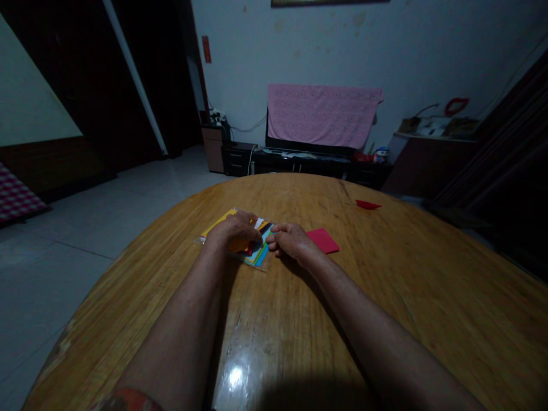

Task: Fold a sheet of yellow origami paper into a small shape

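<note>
A clear plastic packet of coloured paper (258,258) lies on the wooden table in front of me, with yellow, white, green, blue and orange sheets showing. My left hand (236,228) rests over the packet, fingers curled and thumb pointing right, holding it. At the packet's right edge, my right hand (290,240) has its thumb and fingers pinched together on the edge of the packet or its sheets; exactly which is hidden. A red square of paper (324,241) lies flat on the table just beyond my right wrist, partly covered by it.
A small folded red paper shape (368,204) stands farther off to the right on the round wooden table (274,319). Across the room, a pink cloth (323,114) hangs over a screen on a low black cabinet (278,164). A checked cloth (17,194) shows at far left.
</note>
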The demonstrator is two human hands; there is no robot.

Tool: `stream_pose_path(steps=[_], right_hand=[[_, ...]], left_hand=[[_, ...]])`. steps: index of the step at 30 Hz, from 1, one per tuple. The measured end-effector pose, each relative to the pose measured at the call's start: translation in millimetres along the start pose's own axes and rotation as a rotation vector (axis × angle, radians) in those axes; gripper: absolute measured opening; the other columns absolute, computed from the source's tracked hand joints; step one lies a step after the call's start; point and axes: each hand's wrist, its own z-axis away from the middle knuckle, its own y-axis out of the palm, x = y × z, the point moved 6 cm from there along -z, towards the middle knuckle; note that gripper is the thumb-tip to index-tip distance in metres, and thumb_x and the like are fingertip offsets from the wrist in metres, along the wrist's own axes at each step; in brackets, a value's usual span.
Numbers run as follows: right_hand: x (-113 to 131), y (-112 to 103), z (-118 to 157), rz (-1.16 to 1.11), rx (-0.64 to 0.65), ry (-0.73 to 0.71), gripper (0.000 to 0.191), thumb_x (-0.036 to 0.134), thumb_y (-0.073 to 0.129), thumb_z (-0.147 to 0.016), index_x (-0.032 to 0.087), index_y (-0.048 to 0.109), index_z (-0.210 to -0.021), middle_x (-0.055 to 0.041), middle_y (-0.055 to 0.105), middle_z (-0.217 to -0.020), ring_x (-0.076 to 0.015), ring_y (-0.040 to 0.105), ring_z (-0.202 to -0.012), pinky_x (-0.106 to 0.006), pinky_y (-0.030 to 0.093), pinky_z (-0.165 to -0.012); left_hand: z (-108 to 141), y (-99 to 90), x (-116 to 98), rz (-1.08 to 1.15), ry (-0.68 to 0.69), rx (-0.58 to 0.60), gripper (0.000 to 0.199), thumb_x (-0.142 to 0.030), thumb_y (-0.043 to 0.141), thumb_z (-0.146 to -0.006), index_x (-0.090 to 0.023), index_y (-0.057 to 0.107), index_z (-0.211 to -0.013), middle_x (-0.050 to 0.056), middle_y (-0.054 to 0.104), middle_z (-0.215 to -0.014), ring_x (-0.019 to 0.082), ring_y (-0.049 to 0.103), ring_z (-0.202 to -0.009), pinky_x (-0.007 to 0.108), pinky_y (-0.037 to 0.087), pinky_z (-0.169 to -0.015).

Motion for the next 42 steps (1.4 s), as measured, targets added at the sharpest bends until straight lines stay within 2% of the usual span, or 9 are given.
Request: stream_pose_path(steps=[4,9,14,18,26,34,42], right_hand=[[-3,1,-5,-0.04,0.022,-0.002,0.011,0.008,0.055,-0.076,0.018,0.055,-0.081,-0.0006,0.061,-0.06,-0.0086,0.052,-0.043,-0.019,0.041,-0.038],[-4,1,-9,0.024,0.011,-0.042,0.011,0.008,0.058,-0.074,0.019,0.058,-0.075,-0.0008,0.06,-0.053,-0.0096,0.052,-0.042,-0.019,0.038,-0.035],[-2,0,-8,0.077,-0.015,-0.046,0.015,0.004,0.057,-0.073,0.018,0.059,-0.075,-0.0024,0.061,-0.058,-0.0105,0.054,-0.045,-0.02,0.04,-0.038],[-1,0,-6,0.097,-0.014,-0.053,0.011,0.008,0.056,-0.076,0.018,0.059,-0.071,-0.0034,0.061,-0.058,-0.0106,0.052,-0.043,-0.022,0.04,-0.038],[4,3,-1,0.08,0.022,-0.035,0.014,0.011,0.052,-0.083,0.016,0.061,-0.074,-0.0028,0.061,-0.057,-0.0083,0.049,-0.04,-0.02,0.039,-0.039],[3,1,6,-0.028,0.044,0.034,0.015,0.012,0.045,-0.088,0.013,0.059,-0.084,-0.0031,0.063,-0.069,-0.0068,0.054,-0.048,-0.016,0.041,-0.04],[1,3,2,0.036,0.064,0.017,0.017,0.012,0.046,-0.088,0.013,0.058,-0.075,-0.002,0.061,-0.064,-0.0054,0.05,-0.044,-0.016,0.039,-0.039]], left_hand=[[-2,-0.3,-2,-0.055,0.013,-0.027,0.059,-0.025,0.066,-0.056,-0.027,0.062,-0.115,0.007,0.07,-0.102,0.019,0.064,-0.079,0.023,0.047,-0.063],[-1,0.1,-1,-0.039,0.007,-0.011,0.057,-0.029,0.066,-0.057,-0.027,0.063,-0.114,0.006,0.07,-0.102,0.018,0.064,-0.079,0.023,0.048,-0.064],[1,-0.8,-2,-0.027,0.011,-0.019,0.057,-0.027,0.064,-0.058,-0.027,0.062,-0.115,0.007,0.07,-0.101,0.019,0.064,-0.077,0.025,0.048,-0.063],[0,-1.1,-1,-0.046,0.011,-0.022,0.058,-0.025,0.064,-0.058,-0.028,0.062,-0.116,0.007,0.069,-0.101,0.02,0.064,-0.079,0.026,0.048,-0.064],[11,-8.0,-16,-0.204,0.045,-0.077,0.057,-0.044,0.067,-0.061,-0.024,0.064,-0.114,0.01,0.064,-0.115,0.025,0.061,-0.097,0.027,0.047,-0.075],[2,-3.0,-6,-0.18,0.038,-0.033,0.057,-0.042,0.066,-0.063,-0.026,0.06,-0.117,0.005,0.069,-0.105,0.02,0.063,-0.093,0.024,0.046,-0.074],[3,-3.8,-5,-0.166,0.056,-0.037,0.058,-0.046,0.066,-0.063,-0.028,0.06,-0.118,0.003,0.07,-0.1,0.02,0.062,-0.095,0.024,0.046,-0.077]])
